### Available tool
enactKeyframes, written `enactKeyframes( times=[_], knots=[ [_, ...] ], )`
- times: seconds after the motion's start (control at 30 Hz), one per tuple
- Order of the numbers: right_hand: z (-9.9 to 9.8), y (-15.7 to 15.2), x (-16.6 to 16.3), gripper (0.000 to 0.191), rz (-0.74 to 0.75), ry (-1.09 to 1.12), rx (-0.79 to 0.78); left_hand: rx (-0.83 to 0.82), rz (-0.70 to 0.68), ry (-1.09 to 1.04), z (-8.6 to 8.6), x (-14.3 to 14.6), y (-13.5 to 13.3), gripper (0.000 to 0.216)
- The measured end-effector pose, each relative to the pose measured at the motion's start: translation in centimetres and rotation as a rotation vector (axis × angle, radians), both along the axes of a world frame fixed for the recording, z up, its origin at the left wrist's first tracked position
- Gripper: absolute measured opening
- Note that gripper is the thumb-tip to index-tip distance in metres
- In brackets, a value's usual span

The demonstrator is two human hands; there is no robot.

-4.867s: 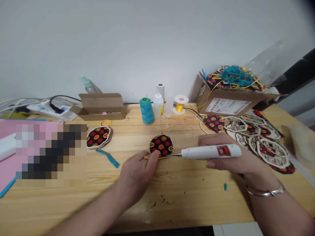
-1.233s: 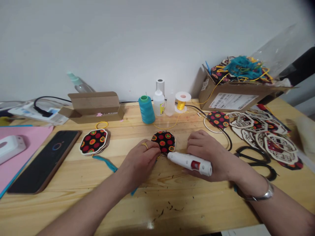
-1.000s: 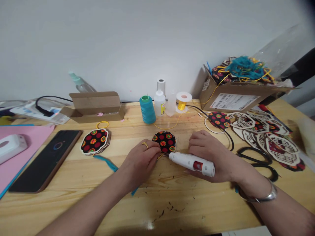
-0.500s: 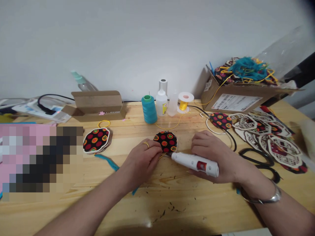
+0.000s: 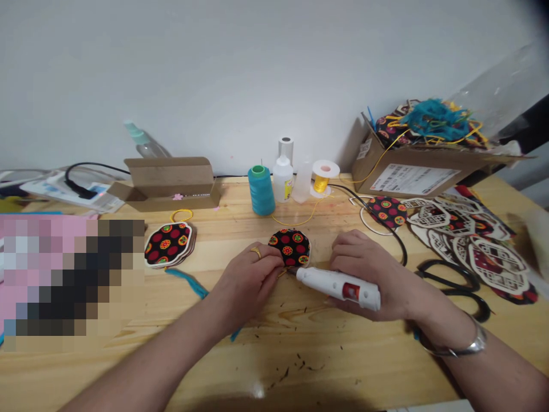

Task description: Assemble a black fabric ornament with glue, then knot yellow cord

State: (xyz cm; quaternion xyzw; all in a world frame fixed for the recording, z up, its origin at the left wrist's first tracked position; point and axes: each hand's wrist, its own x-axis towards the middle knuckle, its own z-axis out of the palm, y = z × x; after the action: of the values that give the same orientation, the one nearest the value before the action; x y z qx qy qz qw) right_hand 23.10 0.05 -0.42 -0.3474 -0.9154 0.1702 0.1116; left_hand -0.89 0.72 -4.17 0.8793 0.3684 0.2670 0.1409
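Observation:
My left hand (image 5: pixel 253 277), with a ring on one finger, is closed on the lower left edge of a round black fabric piece (image 5: pixel 289 247) with red and green floral dots. A short bit of yellow cord (image 5: pixel 283 273) shows by its fingertips. Gripped in my right hand (image 5: pixel 371 274) is a white glue gun (image 5: pixel 338 287) with a red window; its dark tip points left and meets the piece's lower edge. Whether the tip touches the cord I cannot tell. Blue-green tassel thread (image 5: pixel 186 281) runs under my left hand.
At left lies a stack of patterned pieces (image 5: pixel 168 245). Behind stand a teal thread cone (image 5: pixel 261 191), a white bottle (image 5: pixel 283 180) and a yellow cord spool (image 5: pixel 321 182). To the right are black scissors (image 5: pixel 450 274), wooden cutouts (image 5: pixel 495 263) and a full cardboard box (image 5: pixel 412 171).
The glue gun's tip has shifted slightly left along the piece's lower edge. My left hand stays on the piece.

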Motion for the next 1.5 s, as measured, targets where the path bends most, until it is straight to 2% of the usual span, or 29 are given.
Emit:
enactKeyframes(
  times=[1.07, 1.5],
  knots=[
    [-0.17, 0.07, 0.01, 0.032, -0.03, -0.001, 0.012, -0.012, -0.002, -0.001, 0.05, -0.07, 0.05, 0.016],
    [-0.09, 0.01, 0.02, 0.03, -0.044, -0.019, 0.031, -0.018, 0.001, 0.007, -0.16, -0.25, 0.04, 0.016]
  ],
)
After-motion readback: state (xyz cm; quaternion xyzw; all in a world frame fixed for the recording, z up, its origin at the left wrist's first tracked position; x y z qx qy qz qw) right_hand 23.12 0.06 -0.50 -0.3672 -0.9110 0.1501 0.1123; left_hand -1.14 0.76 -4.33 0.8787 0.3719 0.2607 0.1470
